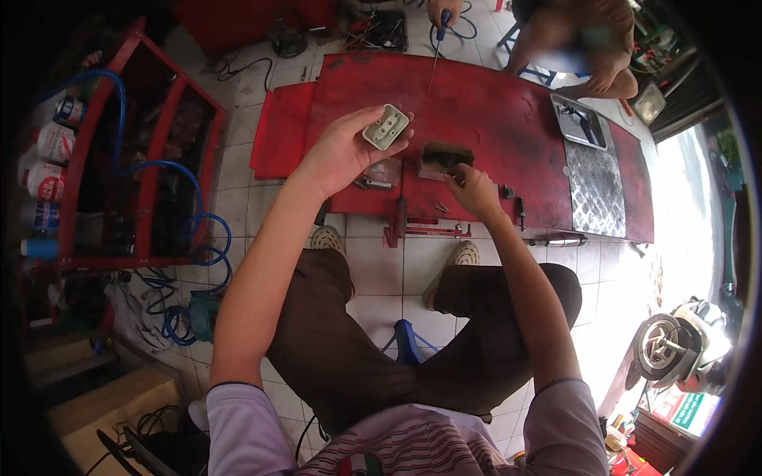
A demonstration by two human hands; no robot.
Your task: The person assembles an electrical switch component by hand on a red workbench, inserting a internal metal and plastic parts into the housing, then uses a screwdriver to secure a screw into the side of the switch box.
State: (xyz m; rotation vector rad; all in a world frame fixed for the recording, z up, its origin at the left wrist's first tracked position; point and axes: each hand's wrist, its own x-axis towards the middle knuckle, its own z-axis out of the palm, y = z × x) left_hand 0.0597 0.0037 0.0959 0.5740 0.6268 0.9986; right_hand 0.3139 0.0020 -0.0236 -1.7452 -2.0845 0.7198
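Note:
My left hand (333, 151) is raised over the red bench (492, 119), gripping a small pale rectangular metal part (386, 126) with several holes, tilted toward me. My right hand (473, 190) is at the front edge of a small open box (434, 167) with dark contents, its fingers bent together at the rim; what they hold, if anything, is hidden. Between my hands lies a clear plastic packet (383, 171) with small parts. Small loose metal pieces (442, 208) lie just below the box, and black parts (508, 193) sit to its right.
A co-worker's hand (441, 9) holds a blue-handled screwdriver at the far edge; another person (611, 59) crouches at back right. A metal tray (579, 119) with dark parts stands on the bench's right. A red cart (140, 254) with coiled blue hose is left, a vehicle wheel (658, 347) lower right.

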